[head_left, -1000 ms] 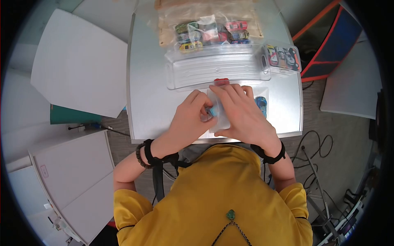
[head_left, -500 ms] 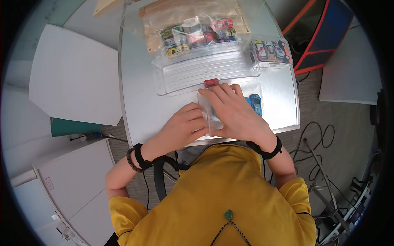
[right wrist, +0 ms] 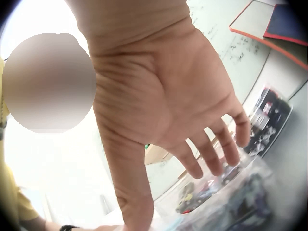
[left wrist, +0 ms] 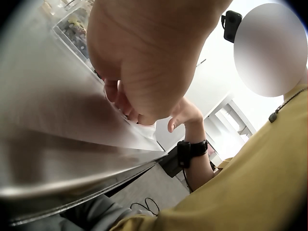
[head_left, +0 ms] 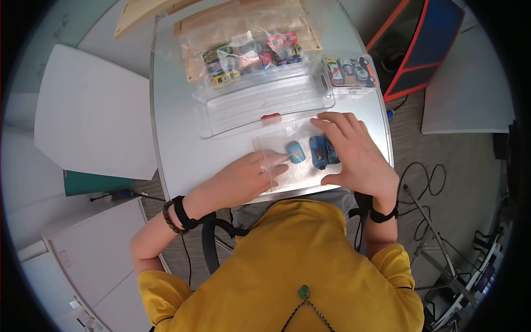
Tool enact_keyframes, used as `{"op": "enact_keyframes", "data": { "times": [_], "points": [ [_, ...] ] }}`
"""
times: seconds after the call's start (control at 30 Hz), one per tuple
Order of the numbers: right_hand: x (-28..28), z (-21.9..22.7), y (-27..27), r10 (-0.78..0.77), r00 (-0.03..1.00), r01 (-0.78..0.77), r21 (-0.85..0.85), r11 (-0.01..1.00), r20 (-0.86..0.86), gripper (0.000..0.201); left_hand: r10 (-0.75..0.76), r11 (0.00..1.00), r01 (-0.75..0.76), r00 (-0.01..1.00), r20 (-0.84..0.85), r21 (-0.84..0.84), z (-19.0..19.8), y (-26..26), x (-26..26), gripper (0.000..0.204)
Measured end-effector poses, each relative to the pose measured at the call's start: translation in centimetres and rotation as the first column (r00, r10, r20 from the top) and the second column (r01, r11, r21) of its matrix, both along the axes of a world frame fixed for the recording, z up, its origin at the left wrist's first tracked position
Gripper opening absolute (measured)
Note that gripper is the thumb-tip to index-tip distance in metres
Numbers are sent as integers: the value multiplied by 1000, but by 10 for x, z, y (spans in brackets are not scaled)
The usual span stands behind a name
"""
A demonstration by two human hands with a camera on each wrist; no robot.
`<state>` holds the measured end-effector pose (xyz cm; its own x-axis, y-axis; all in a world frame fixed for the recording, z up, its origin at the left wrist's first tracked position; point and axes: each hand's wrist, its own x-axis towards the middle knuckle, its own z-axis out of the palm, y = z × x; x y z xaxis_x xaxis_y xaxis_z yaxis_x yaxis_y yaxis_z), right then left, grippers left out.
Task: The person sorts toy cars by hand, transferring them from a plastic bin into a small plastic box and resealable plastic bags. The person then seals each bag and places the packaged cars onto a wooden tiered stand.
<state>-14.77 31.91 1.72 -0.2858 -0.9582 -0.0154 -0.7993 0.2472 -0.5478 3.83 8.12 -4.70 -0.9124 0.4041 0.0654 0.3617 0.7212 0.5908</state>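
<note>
A clear zip bag (head_left: 293, 176) lies flat near the table's front edge. Inside it are a light blue toy car (head_left: 295, 151) and, farther right, darker blue toy cars (head_left: 318, 152). My left hand (head_left: 243, 176) reaches into the bag's mouth from the left, index finger stretched out to the light blue car's side, thumb apart from it. Over the bag's right part is my right hand (head_left: 362, 155), fingers spread and thumb held wide, partly hiding the darker cars. In the right wrist view the palm of the right hand (right wrist: 163, 101) shows bare.
Behind the bag stands a long clear plastic tray (head_left: 243, 102), with a red toy car (head_left: 270, 118) at its front side. Farther back lies a larger bag of toy cars (head_left: 249, 52) by wooden boards. A clear box of toy cars (head_left: 350, 71) stands at the right.
The bag, earlier held up between both hands, now lies flat. My right hand has moved right and spread its fingers; my left hand's fingers are inside the bag beside the light blue car.
</note>
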Motion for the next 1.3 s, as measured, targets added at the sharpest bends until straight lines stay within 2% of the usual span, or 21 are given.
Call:
{"op": "enact_keyframes", "data": {
  "times": [0.07, 0.1, 0.17, 0.27, 0.37, 0.43, 0.6, 0.67, 0.77, 0.9, 0.97, 1.07, 1.13, 1.17, 1.23, 1.3],
  "points": [
    [-3, -5, 12, -145, 986, 156, 143, 977, -87, 113, -6, 999, 6, 1000, -2, -35, 3, 1, -2, 46],
    [-3, -7, 14, -146, 985, 158, 144, 977, -89, 113, -18, 997, 19, 1000, 24, -68, 4, 2, -3, 49],
    [-1, -11, 16, -182, 982, 171, 193, 966, 43, 114, -31, 994, 36, 998, 52, -99, 6, 3, -5, 52],
    [2, -19, 13, -173, 985, 169, 132, 977, 18, 114, -48, 989, 51, 999, 25, -136, 9, 4, -9, 52],
    [1, -25, 12, -165, 986, 162, 125, 979, 17, 114, -69, 984, 80, 995, 74, -159, 10, 6, -12, 50],
    [1, -25, 11, -158, 987, 156, 127, 980, 5, 114, -73, 977, 88, 994, 83, -194, 8, 7, -12, 61],
    [2, -23, 9, -145, 989, 142, 136, 980, 12, 115, -62, 975, 78, 995, 80, -208, 8, 8, -12, 62],
    [8, -19, 8, -132, 980, 158, 181, 971, -146, 116, -54, 974, 72, 995, 88, -214, 10, 8, -12, 61],
    [28, -14, -1, -71, 966, 115, 168, 979, -248, 118, -63, 978, 73, 996, 58, -197, 13, 8, -11, 59],
    [48, -22, -23, 58, 970, -35, 102, 994, -236, 123, -54, 983, 72, 992, 111, -171, 10, 10, -11, 60],
    [50, -35, -34, 96, 972, -81, 76, 994, -214, 123, -63, 983, 87, 987, 147, -165, 9, 10, -11, 58],
    [52, -37, -45, 168, 980, -169, 2, 986, -107, 122, -93, 986, 104, 992, 85, -130, 5, 9, -11, 52],
    [50, -36, -47, 168, 981, -169, 0, 986, -92, 118, -50, 999, 50, 999, 5, -8, 3, 12, -11, 38],
    [49, -36, -48, 171, 982, -171, 7, 985, -75, 115, -51, 999, 51, 999, 6, -15, 6, 12, -9, 38],
    [46, -38, -46, 160, 983, -164, -44, 985, -85, 111, -20, 993, 38, 988, 156, -112, 22, 11, -8, 39],
    [44, -37, -44, 144, 985, -152, -95, 984, -91, 107, -55, 995, 69, 982, 182, -72, 52, -3, -7, 37]
  ]
}}
